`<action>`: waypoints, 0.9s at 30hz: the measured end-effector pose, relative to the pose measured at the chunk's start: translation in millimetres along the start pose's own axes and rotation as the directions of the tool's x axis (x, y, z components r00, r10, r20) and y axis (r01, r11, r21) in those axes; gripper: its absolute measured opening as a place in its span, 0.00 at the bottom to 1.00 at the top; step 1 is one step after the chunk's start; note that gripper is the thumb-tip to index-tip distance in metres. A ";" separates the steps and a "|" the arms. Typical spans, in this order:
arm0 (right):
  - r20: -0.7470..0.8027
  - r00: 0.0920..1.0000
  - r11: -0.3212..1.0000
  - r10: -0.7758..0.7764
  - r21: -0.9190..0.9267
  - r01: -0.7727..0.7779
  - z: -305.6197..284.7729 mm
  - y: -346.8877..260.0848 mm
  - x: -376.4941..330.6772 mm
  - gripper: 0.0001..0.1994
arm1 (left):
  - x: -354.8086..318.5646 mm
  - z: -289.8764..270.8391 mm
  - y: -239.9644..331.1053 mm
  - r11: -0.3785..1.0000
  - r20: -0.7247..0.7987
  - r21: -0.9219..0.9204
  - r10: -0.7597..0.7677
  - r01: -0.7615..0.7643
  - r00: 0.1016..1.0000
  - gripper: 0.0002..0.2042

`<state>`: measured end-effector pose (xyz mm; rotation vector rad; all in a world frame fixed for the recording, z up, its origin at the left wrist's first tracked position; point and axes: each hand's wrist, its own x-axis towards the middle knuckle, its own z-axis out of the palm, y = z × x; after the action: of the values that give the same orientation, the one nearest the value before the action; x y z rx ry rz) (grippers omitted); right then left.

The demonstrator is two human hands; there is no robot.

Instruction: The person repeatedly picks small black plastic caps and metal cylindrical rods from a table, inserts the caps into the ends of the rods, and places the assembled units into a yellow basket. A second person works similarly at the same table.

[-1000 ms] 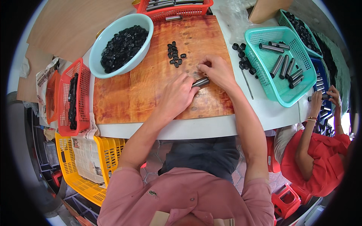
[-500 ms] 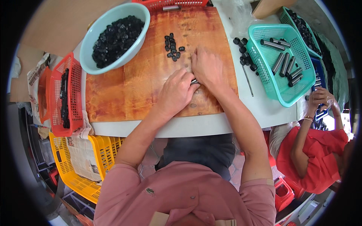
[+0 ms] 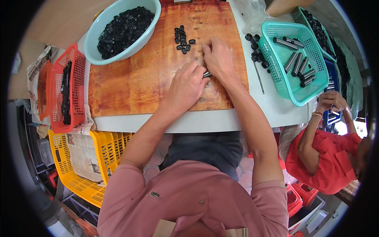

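Low over the wooden board, my left hand is closed around a short shiny metal tube, whose end shows between thumb and fingers. My right hand lies just beyond and to the right, close against the tube's end. Its fingers are curled in, and whatever they hold is hidden under them. A small cluster of black plastic plugs lies on the board ahead of my hands, to the left of my right fingertips.
A pale blue bowl heaped with black pieces stands far left. At right, a green basket holds metal tubes, with black caps and a thin rod beside it. Red and yellow baskets stand left. A co-worker in red sits right.
The whole view has tipped slightly, so the board and baskets sit higher in the picture. My hands keep nearly the same pose around the tube, with only a slight shift.
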<state>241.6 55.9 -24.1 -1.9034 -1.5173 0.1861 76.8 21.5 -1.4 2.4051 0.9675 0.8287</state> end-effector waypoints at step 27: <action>-0.080 0.950 0.845 0.303 0.484 -0.229 -4.0 9.1 -4.0 0.17 | 13.2 -15.3 -13.1 0.925 0.093 -0.213 -0.301 0.314 0.949 0.13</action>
<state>249.7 49.9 -27.5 -1.6753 -0.9826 0.4778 68.1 42.2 7.3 2.0064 1.1256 0.7049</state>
